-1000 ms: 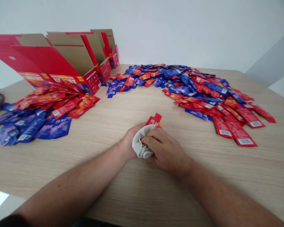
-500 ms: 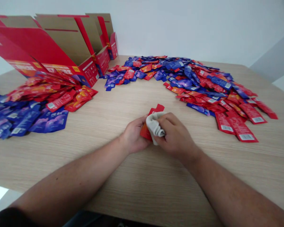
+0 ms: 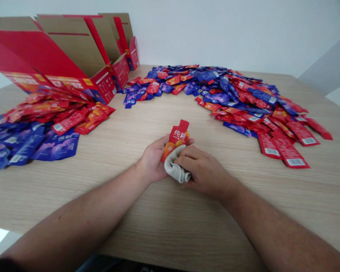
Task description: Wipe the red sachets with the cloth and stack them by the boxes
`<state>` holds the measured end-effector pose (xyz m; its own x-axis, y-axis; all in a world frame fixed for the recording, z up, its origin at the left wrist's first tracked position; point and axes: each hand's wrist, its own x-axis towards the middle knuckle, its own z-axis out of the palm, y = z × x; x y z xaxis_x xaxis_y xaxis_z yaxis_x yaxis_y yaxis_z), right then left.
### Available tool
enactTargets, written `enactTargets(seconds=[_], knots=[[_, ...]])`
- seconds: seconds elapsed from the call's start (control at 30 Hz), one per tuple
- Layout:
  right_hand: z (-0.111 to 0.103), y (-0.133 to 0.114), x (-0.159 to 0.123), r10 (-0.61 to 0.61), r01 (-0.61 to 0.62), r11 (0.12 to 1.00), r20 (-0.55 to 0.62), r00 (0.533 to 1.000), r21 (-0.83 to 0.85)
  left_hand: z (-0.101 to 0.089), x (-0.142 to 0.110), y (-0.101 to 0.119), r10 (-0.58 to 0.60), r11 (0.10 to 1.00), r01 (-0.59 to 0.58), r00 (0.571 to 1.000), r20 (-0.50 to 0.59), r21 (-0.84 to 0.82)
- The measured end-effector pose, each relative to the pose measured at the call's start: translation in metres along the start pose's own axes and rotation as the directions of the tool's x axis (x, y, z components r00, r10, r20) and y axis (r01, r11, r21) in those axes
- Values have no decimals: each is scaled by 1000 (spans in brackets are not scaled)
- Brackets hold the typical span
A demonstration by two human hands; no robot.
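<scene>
My left hand (image 3: 153,160) grips a red pouch (image 3: 177,136) with white characters and an orange picture, its spout end pointing away from me. My right hand (image 3: 202,170) is closed round a bunched pale grey cloth (image 3: 174,170) pressed against the pouch's lower end. Both hands rest low over the wooden table (image 3: 164,223) near its middle.
A wide heap of red and blue pouches (image 3: 243,102) curves across the back and right. Another pile of pouches (image 3: 42,124) lies at the left, in front of several open red cardboard boxes (image 3: 73,64). A white wall stands behind.
The cloth has slid down from the pouch's top to its lower end, uncovering the printed face. The pouch now stands more upright in my left hand.
</scene>
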<state>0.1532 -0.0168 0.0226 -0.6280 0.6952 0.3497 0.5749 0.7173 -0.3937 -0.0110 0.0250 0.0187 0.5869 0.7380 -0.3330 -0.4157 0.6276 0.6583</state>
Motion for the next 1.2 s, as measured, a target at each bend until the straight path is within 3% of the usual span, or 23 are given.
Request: enactTargets(seconds=[0.07, 0.13, 0.2, 0.37, 0.43, 0.53, 0.6, 0.73, 0.8, 0.83, 0.93, 0.97, 1.03, 1.13, 1.2], knots=[[-3, 7, 0, 70, -75, 997, -133, 989, -33, 2, 0, -6, 42, 999, -43, 999, -34, -32], [-9, 14, -1, 157, -184, 981, -318, 935, -55, 5, -1, -13, 38, 998, -39, 999, -22, -47], [-13, 17, -1, 216, -261, 964, -431, 876, -47, 9, -3, -19, 0, 999, 0, 1000, 11, -47], [-14, 15, -1, 163, -185, 982, -336, 928, -32, 12, -8, -16, -87, 994, 84, 995, -39, -69], [-14, 22, -1, 264, -305, 952, -419, 869, -33, 10, -8, -12, -121, 990, 117, 991, -57, -81], [-15, 40, -2, 472, -520, 851, -534, 701, 69, 7, -8, -8, -167, 980, 159, 985, -54, -123], [-17, 48, -4, 560, -567, 804, -547, 622, 179, 5, -7, -8, -165, 977, 156, 985, -53, -145], [-24, 40, -6, 616, -535, 781, -543, 571, 323, 4, -4, -11, -34, 997, 27, 995, -93, -71], [-29, 29, -7, 576, -512, 809, -563, 593, 289, 4, -1, -15, 14, 999, -19, 992, -123, -35], [-31, 23, -7, 531, -488, 839, -566, 630, 243, 5, 0, -16, 22, 999, -26, 991, -132, -29], [-30, 13, -4, 302, -320, 947, -466, 832, 43, 9, 3, -22, 50, 998, -55, 989, -141, -30], [-27, 12, -2, 244, -272, 962, -409, 879, -12, 10, 4, -23, 55, 997, -62, 987, -153, -45], [-18, 12, 2, 234, -281, 957, -366, 900, -78, 14, 5, -25, 38, 994, -57, 981, -192, -94], [-6, 9, 7, 308, -370, 926, -410, 859, -80, 18, 4, -25, 16, 989, -50, 972, -236, -137], [-2, 3, 8, 266, -298, 953, -324, 908, -53, 20, 1, -23, 28, 986, -69, 967, -252, -153]])
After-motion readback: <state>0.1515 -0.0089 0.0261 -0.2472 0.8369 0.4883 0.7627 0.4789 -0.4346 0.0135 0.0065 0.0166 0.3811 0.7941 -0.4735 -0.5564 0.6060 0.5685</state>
